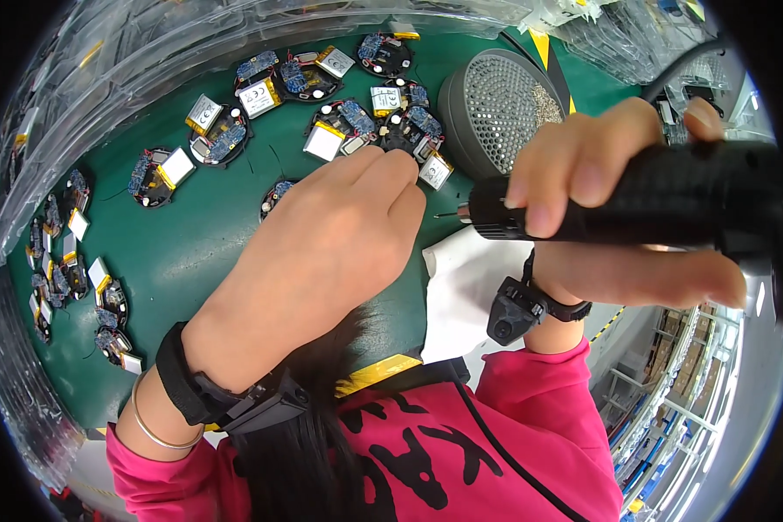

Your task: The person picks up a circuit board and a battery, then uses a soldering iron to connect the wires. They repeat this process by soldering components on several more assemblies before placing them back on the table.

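Note:
My right hand (596, 165) is wrapped around a black electric screwdriver (639, 204), held level in the air. Its thin bit points left toward my left hand (335, 226). That hand is closed, back upward, its fingertips curled under, so whatever they pinch is hidden. Just beyond its knuckles lies a round black device housing (407, 130) with a blue circuit board and a silver battery. Partly covered by the same hand, another housing (274, 198) shows only its blue board.
More open housings with batteries (152, 178) curve around the left and far side of the green mat (191, 261). A grey round tray with a perforated top (487, 104) holds small screws at its right. Clear plastic trays (87, 113) line the far left; white cloth (470, 287) lies near the right wrist.

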The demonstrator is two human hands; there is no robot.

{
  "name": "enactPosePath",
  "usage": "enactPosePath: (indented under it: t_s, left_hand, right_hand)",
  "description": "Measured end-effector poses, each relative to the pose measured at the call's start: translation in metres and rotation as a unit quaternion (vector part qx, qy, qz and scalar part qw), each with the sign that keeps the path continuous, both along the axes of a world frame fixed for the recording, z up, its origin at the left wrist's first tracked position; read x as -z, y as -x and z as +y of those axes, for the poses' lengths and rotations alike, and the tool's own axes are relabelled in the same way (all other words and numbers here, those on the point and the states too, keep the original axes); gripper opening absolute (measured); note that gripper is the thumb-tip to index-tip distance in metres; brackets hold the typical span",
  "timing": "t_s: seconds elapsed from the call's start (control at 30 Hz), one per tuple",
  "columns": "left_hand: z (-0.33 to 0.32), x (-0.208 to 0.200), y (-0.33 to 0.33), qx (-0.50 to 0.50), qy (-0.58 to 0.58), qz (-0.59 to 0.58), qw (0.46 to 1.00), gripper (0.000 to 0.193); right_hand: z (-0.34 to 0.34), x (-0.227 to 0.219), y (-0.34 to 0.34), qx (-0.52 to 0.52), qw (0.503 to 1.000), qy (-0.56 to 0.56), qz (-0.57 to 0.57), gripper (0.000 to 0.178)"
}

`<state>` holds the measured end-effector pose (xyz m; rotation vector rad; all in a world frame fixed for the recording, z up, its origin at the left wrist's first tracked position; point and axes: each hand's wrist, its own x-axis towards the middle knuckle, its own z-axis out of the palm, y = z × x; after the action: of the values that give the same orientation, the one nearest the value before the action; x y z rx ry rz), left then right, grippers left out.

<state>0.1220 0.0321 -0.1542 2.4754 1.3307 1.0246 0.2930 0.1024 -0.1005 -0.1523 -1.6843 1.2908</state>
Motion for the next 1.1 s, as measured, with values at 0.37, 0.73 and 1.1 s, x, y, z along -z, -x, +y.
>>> enactPosePath:
  t_s: [0.37,0.73,1.1]
  left_hand:
    - [0.000,-0.001,0.001,0.006,0.021,-0.013,1.000,0.010]
    - [-0.001,-0.001,0.000,-0.001,0.024,-0.013,1.000,0.009]
    - [-0.001,-0.001,0.001,-0.004,0.039,-0.021,0.999,0.009]
  right_hand:
    - [-0.009,0.000,0.005,0.008,0.998,-0.012,0.055,0.096]
    - [-0.010,0.003,0.002,0.007,0.999,-0.021,0.040,0.094]
    - [0.002,0.000,-0.006,-0.052,0.997,-0.048,-0.002,0.093]
